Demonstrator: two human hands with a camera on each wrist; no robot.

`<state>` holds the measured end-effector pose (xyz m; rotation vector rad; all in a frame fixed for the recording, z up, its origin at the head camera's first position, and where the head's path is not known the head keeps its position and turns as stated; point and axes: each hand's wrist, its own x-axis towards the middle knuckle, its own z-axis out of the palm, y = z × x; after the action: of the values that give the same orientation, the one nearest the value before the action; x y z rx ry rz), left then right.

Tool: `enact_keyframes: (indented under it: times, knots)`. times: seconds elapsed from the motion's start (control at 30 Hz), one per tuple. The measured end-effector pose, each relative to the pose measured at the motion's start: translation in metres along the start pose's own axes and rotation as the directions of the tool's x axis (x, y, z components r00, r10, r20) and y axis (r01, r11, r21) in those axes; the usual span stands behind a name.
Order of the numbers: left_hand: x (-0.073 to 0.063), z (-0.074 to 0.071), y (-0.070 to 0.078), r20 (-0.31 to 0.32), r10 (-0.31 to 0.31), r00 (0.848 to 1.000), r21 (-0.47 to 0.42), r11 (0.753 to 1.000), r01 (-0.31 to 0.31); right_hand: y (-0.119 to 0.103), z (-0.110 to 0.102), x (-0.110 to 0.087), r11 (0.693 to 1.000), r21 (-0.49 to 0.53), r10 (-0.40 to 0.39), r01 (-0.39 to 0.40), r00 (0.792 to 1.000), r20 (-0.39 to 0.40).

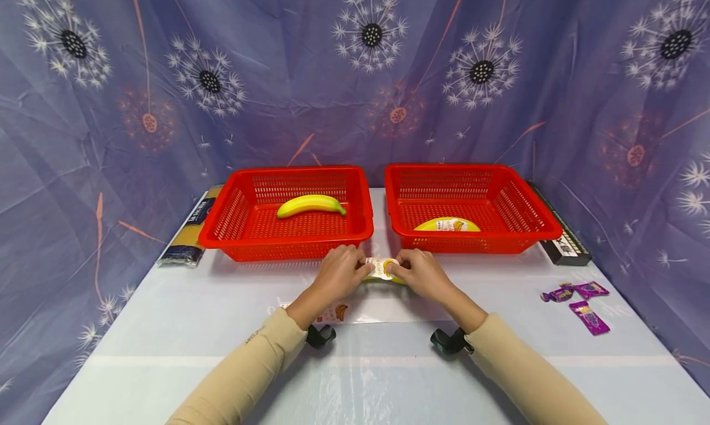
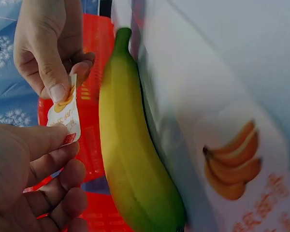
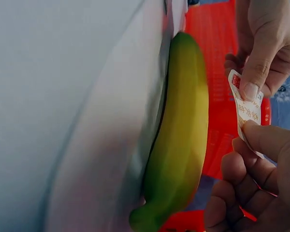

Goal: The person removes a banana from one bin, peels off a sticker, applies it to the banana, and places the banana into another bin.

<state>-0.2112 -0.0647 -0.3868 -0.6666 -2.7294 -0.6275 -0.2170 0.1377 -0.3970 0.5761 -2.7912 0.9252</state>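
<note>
A white label (image 1: 381,267) with a banana picture is stretched between both hands. My left hand (image 1: 339,276) pinches one end of it between thumb and finger, and my right hand (image 1: 426,278) pinches the other end. Under the label, on the table, lies a yellow banana (image 2: 130,130) with green ends, largely hidden by the label in the head view. Both wrist views show the label (image 3: 247,110) raised above the banana. Nearer to me, partly under my left wrist, is a label sheet (image 1: 388,313) with a printed banana bunch (image 2: 234,162).
Two red baskets stand at the back. The left basket (image 1: 294,250) contains a plain banana (image 1: 310,205); the right basket (image 1: 466,242) contains a banana with a label (image 1: 452,224). Purple-wrapped candies (image 1: 590,318) lie at right. A pasta packet (image 1: 185,243) and a black box (image 1: 567,249) flank the baskets.
</note>
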Motion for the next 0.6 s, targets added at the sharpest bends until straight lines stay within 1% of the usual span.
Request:
enact_keyframes:
  times: [0.1, 0.2, 0.3, 0.43, 0.6]
  knots:
    - [0.006, 0.003, -0.002, 0.0, -0.01, 1.0, 0.045, 0.999, 0.01, 0.003, 0.003, 0.008, 0.999, -0.052, -0.006, 0.006, 1.0, 0.002]
    - [0.009, 0.007, -0.004, 0.024, -0.035, 0.999, 0.076, 0.997, 0.033, 0.003, 0.006, 0.013, 0.993, -0.12, -0.008, 0.01, 1.0, 0.018]
    - [0.011, 0.011, -0.005, 0.035, -0.036, 0.999, 0.12, 0.992, 0.031, 0.001, 0.009, 0.016, 0.984, -0.177, -0.01, 0.015, 1.0, 0.026]
    - [0.013, 0.016, -0.005, 0.016, -0.017, 1.0, 0.168, 0.986, 0.014, -0.001, 0.011, 0.018, 0.974, -0.224, -0.019, 0.023, 1.0, 0.024]
    - [0.012, 0.02, -0.007, -0.01, -0.003, 1.0, 0.182, 0.983, 0.005, -0.001, 0.015, 0.02, 0.967, -0.25, -0.039, 0.041, 0.999, 0.014]
